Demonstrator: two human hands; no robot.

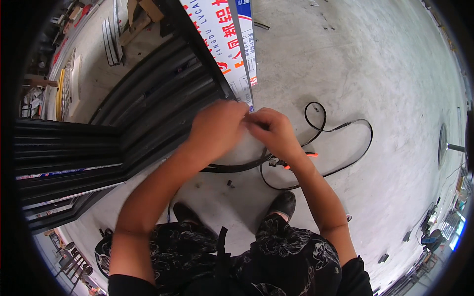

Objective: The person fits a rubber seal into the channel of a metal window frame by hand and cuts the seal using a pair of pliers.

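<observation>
Both hands meet at the near end of a dark metal frame whose outer side carries a white film with red and blue print. My left hand is closed, its back toward me, close to the frame's corner. My right hand is pinched, with thumb and forefinger against the left hand's fingertips. Whatever lies between the fingers is hidden or too small to make out. A thin black strip loops over the floor just right of my right hand, and a tool with orange handles lies partly behind my right wrist.
Black metal profiles fill the left side, running up to my left forearm. My shoes stand on the grey concrete floor. A round-based stand is at the far right. Wood pieces lie at the upper left.
</observation>
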